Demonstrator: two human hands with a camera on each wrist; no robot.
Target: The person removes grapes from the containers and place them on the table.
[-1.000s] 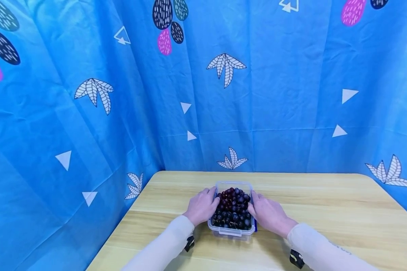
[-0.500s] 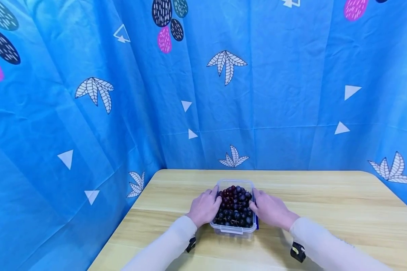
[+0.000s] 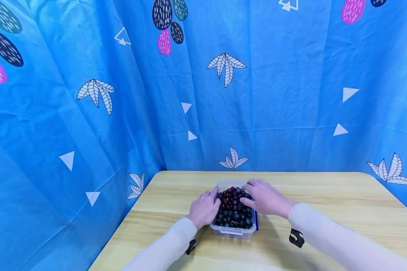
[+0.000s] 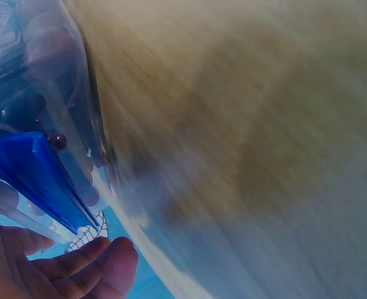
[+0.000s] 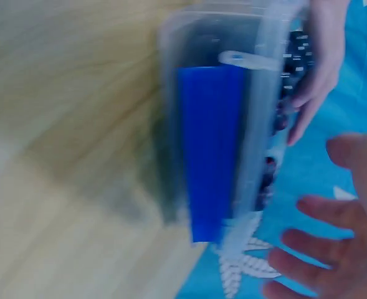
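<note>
A clear plastic container (image 3: 234,230) heaped with dark grapes (image 3: 231,216) sits on the wooden desk (image 3: 325,210). The left hand (image 3: 203,208) pinches its left wall in its grip. The right hand (image 3: 267,197) hovers over the right rim, its grip spread (fingers apart), near a blue latch (image 5: 211,149) on that side.

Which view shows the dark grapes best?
The head view: it shows the grapes from above, the right hand covering some. The left wrist shows a few through the container; the right wrist, blurred ones past the rim.
</note>
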